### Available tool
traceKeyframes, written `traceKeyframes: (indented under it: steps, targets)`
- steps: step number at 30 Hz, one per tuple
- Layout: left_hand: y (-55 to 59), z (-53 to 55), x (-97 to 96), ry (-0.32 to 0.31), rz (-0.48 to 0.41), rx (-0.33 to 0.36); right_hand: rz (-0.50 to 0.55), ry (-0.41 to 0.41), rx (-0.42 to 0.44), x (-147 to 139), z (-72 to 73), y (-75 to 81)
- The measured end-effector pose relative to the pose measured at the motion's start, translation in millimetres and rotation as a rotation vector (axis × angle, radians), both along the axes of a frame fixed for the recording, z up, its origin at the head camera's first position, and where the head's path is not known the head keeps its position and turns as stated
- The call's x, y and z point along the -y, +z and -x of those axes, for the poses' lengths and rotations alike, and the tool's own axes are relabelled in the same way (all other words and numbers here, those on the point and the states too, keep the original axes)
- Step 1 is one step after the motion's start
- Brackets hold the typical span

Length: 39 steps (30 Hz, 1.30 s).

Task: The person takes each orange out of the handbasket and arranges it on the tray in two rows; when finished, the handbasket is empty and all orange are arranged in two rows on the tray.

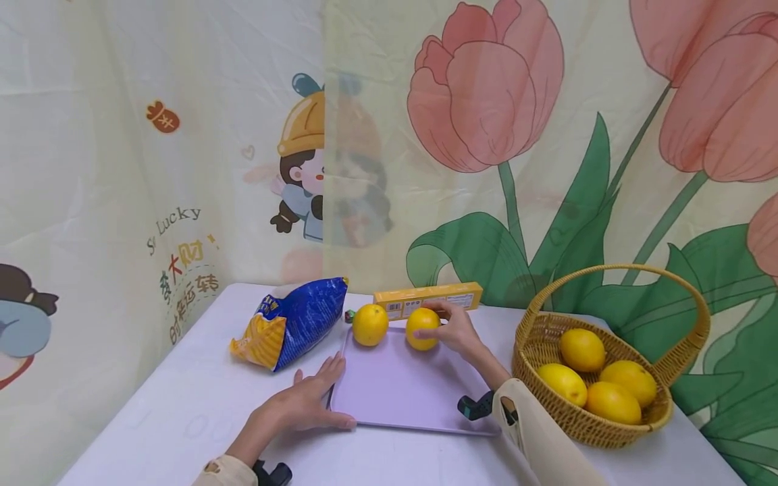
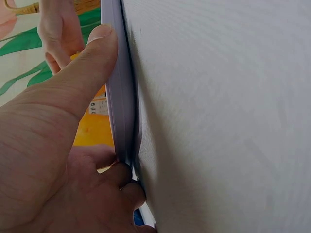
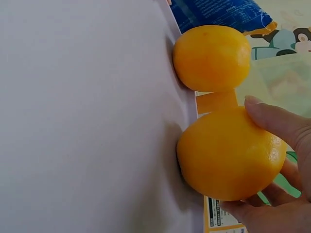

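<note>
White table (image 1: 158, 445): purple tray (image 1: 407, 391), bag (image 1: 310, 324), box (image 1: 422, 295), basket (image 1: 550, 399).

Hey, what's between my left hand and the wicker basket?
The head view shows the lilac tray, then the right forearm with its black device and cream sleeve.

The left hand (image 1: 306, 399) is at the near left corner of the lilac tray (image 1: 413, 391), its fingers reaching along the left side and its thumb angled out to the near edge, touching the rim. The left forearm slants up from beyond that same corner. The right forearm comes in over the tray's right side, and the right hand (image 1: 454, 329) is by the far edge, thumb nearer, fingers farther off, all curved in a grip. Loose beige sleeves (a black device pokes out by each cuff) cover both arms.
</note>
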<state>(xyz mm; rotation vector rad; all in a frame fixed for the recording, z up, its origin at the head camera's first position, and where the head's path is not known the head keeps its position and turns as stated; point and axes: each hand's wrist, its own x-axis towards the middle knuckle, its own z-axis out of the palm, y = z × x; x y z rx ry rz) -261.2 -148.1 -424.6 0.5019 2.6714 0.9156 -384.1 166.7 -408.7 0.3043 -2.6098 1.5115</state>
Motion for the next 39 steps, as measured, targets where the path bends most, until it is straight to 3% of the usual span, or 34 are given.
traceKeyframes:
  steps: [14, 23, 32, 39]
  targets:
    - [1.9, -1.3, -2.2, 0.001, 0.016, -0.031, -0.006, 0.015, 0.018, -4, -2.9, -1.6]
    - [0.9, -0.4, 0.9, 0.006, 0.012, -0.019, 0.009, 0.036, -0.013, -10, -10.6, 8.2]
    - [-4.8, 4.0, 3.1, -0.013, -0.008, -0.018, 0.069, 0.099, -0.141, -18, -42.3, 43.1]
    - [-7.8, 5.2, 2.3, -0.008, -0.015, -0.042, 0.119, 0.251, -0.265, -32, -80.9, 75.3]
